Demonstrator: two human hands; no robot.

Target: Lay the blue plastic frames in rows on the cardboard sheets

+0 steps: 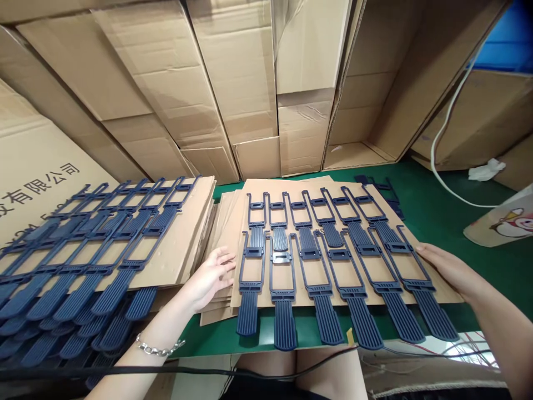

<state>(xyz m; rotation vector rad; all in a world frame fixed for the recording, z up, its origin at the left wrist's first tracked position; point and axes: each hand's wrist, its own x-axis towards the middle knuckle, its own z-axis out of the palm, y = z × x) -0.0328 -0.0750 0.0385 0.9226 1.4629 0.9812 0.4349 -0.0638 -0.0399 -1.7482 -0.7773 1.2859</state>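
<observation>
**On the green bench (441,205): both hands open at a cardboard sheet (350,189)**

I have the left hand (210,278) open, fingers spread, against the sheet's left edge, and the right hand (452,272) lying flat on its right edge, gripping nothing. Dark blue plastic strips (327,325) lie in two rows on the sheet, their ends overhanging the near edge. Just left of the left hand sits another pile (112,289) of the same strips.

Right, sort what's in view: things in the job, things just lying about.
In the job: left hand, right hand, navy ribbed straps, cardboard sheet beneath them, neighbouring pile of straps.

Lying about: cardboard cartons, white cable, crumpled tissue, printed bag.
</observation>
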